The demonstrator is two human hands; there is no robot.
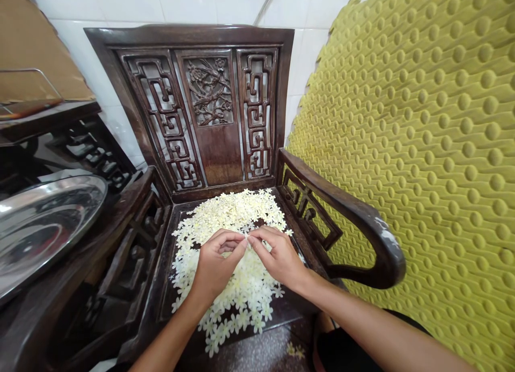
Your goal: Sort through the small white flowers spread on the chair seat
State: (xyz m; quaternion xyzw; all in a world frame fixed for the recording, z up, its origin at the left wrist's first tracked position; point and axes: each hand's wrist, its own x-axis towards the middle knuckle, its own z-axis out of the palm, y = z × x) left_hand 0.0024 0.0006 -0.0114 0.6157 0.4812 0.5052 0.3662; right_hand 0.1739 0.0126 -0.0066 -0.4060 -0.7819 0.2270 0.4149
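My left hand (220, 259) and my right hand (277, 254) meet above the chair seat, fingertips almost touching. Thumb and forefinger of each are pinched on one small white flower (247, 235), most of which the fingertips cover. Below and around them, a thick layer of loose white and pale-yellow flowers (229, 213) spreads over the dark wooden seat (167, 302). Each flower is flat with thin petals. Some lie hidden behind my hands.
The carved chair back (219, 152) rises against white wall tiles. A curved armrest (362, 221) is at right, beside a yellow bumpy foam mat (422, 136) standing upright. At left sits a shiny metal tray (60, 200). A few flowers (295, 350) lie on the floor.
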